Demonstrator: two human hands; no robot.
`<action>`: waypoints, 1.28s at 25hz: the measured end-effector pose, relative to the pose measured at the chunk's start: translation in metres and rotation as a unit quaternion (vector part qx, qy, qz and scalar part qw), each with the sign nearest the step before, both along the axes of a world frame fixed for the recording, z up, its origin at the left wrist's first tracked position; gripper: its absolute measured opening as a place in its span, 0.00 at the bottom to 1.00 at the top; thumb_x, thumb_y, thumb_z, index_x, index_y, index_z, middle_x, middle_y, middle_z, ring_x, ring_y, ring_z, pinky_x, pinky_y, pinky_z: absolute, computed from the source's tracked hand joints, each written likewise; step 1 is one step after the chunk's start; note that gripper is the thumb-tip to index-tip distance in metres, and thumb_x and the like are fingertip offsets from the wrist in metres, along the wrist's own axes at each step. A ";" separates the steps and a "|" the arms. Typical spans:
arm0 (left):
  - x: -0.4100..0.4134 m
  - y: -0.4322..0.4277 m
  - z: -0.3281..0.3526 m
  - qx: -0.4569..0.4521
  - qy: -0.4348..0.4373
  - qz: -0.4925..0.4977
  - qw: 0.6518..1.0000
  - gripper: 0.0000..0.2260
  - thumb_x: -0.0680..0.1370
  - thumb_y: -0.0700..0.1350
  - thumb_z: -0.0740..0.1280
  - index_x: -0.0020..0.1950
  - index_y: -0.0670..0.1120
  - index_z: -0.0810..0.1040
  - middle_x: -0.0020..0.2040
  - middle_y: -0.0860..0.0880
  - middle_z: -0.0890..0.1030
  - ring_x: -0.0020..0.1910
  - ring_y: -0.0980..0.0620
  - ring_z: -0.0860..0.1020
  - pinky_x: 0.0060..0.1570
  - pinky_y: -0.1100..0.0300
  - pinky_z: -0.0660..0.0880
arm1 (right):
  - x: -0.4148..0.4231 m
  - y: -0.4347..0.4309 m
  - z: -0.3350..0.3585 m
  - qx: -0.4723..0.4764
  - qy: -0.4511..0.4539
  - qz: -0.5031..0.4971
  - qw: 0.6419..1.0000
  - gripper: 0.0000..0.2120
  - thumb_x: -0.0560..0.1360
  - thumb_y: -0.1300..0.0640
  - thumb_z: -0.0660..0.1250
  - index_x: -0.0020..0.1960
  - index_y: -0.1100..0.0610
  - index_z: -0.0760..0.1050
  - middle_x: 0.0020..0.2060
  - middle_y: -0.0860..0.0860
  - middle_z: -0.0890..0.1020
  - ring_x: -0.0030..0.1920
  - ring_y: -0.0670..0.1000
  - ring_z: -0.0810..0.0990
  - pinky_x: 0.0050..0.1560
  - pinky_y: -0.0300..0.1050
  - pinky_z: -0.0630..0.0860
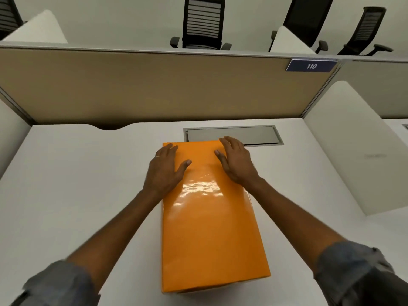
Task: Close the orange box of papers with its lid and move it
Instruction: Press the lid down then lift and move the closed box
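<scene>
The orange box (212,228) lies lengthwise on the white desk (77,184), its glossy orange lid covering the top so the papers are hidden. My left hand (165,168) rests flat on the lid's far left part, fingers spread, a ring on one finger. My right hand (236,162) lies flat on the far right part, its fingers reaching the far edge. Neither hand grips anything.
A grey cable hatch (249,134) is set into the desk just beyond the box. A tan partition (143,89) with a "110" label (311,66) closes the back. White side dividers (353,146) flank the desk. Black office chairs (203,23) stand beyond the partition.
</scene>
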State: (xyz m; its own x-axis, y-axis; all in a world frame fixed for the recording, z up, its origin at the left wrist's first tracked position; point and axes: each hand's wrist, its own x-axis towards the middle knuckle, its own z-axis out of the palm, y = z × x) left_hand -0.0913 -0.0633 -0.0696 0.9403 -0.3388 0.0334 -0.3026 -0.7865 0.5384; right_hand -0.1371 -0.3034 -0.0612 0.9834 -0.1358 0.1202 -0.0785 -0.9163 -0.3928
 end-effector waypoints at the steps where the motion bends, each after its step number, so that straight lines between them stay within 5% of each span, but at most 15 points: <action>1: 0.013 -0.009 -0.003 0.023 -0.013 -0.024 0.999 0.33 0.80 0.64 0.57 0.79 0.45 0.61 0.80 0.44 0.63 0.78 0.41 0.62 0.74 0.41 0.60 | 0.014 -0.001 -0.002 -0.012 0.009 0.004 1.000 0.29 0.82 0.40 0.51 0.77 0.55 0.64 0.76 0.56 0.68 0.77 0.58 0.64 0.72 0.64 0.66; 7: 0.048 -0.038 -0.031 0.101 -0.025 -0.067 0.992 0.33 0.81 0.63 0.44 0.81 0.46 0.57 0.81 0.44 0.61 0.81 0.43 0.55 0.79 0.40 0.44 | 0.050 -0.005 -0.029 -0.031 0.085 0.016 0.996 0.32 0.82 0.39 0.48 0.79 0.56 0.58 0.79 0.55 0.64 0.81 0.57 0.55 0.78 0.66 0.51; 13: 0.046 -0.048 -0.047 0.153 -0.053 -0.050 0.985 0.32 0.82 0.63 0.44 0.81 0.47 0.56 0.81 0.46 0.60 0.81 0.44 0.54 0.78 0.39 0.42 | 0.051 -0.006 -0.050 -0.033 0.054 0.004 0.998 0.29 0.82 0.37 0.50 0.76 0.53 0.65 0.75 0.53 0.70 0.77 0.56 0.64 0.78 0.63 0.55; 17: 0.046 -0.046 -0.048 0.146 -0.051 -0.045 0.987 0.33 0.82 0.64 0.44 0.82 0.47 0.54 0.82 0.46 0.59 0.82 0.45 0.53 0.78 0.38 0.44 | 0.051 -0.006 -0.048 -0.021 0.061 0.009 0.998 0.31 0.82 0.37 0.48 0.78 0.53 0.61 0.78 0.53 0.66 0.80 0.55 0.59 0.78 0.65 0.53; 20: 0.045 -0.044 -0.039 0.056 -0.059 -0.053 0.995 0.35 0.82 0.64 0.48 0.83 0.47 0.45 0.84 0.47 0.47 0.82 0.49 0.44 0.79 0.44 0.42 | 0.043 -0.004 -0.032 -0.074 0.023 0.018 0.997 0.34 0.82 0.37 0.45 0.82 0.55 0.54 0.81 0.53 0.58 0.82 0.54 0.52 0.78 0.67 0.47; 23: 0.027 -0.034 -0.015 -0.011 -0.078 -0.085 0.993 0.34 0.83 0.60 0.52 0.82 0.47 0.42 0.83 0.48 0.42 0.82 0.52 0.40 0.80 0.46 0.42 | -0.002 0.007 -0.011 -0.061 -0.021 0.024 0.998 0.35 0.82 0.37 0.44 0.82 0.55 0.51 0.82 0.52 0.53 0.82 0.53 0.47 0.79 0.65 0.44; 27: -0.071 -0.013 0.006 -0.004 -0.021 -0.176 0.984 0.33 0.83 0.60 0.54 0.82 0.50 0.41 0.83 0.52 0.38 0.81 0.54 0.38 0.80 0.51 0.41 | -0.125 0.027 -0.010 -0.046 0.069 0.072 0.994 0.36 0.81 0.34 0.45 0.83 0.51 0.43 0.82 0.49 0.42 0.82 0.51 0.37 0.79 0.61 0.37; 29: -0.130 0.003 0.003 0.009 0.016 -0.223 0.975 0.34 0.83 0.62 0.54 0.82 0.53 0.40 0.83 0.55 0.37 0.81 0.56 0.38 0.79 0.56 0.38 | -0.181 0.030 -0.025 -0.069 0.078 0.079 0.991 0.36 0.81 0.33 0.47 0.83 0.50 0.44 0.83 0.49 0.44 0.82 0.52 0.41 0.77 0.63 0.41; 32: -0.182 0.025 -0.024 0.128 -0.062 -0.274 0.951 0.32 0.82 0.65 0.52 0.82 0.55 0.49 0.84 0.52 0.48 0.82 0.50 0.50 0.75 0.47 0.47 | -0.231 0.029 -0.044 -0.072 0.085 0.086 0.990 0.35 0.82 0.34 0.50 0.83 0.50 0.47 0.83 0.48 0.47 0.82 0.52 0.48 0.74 0.62 0.49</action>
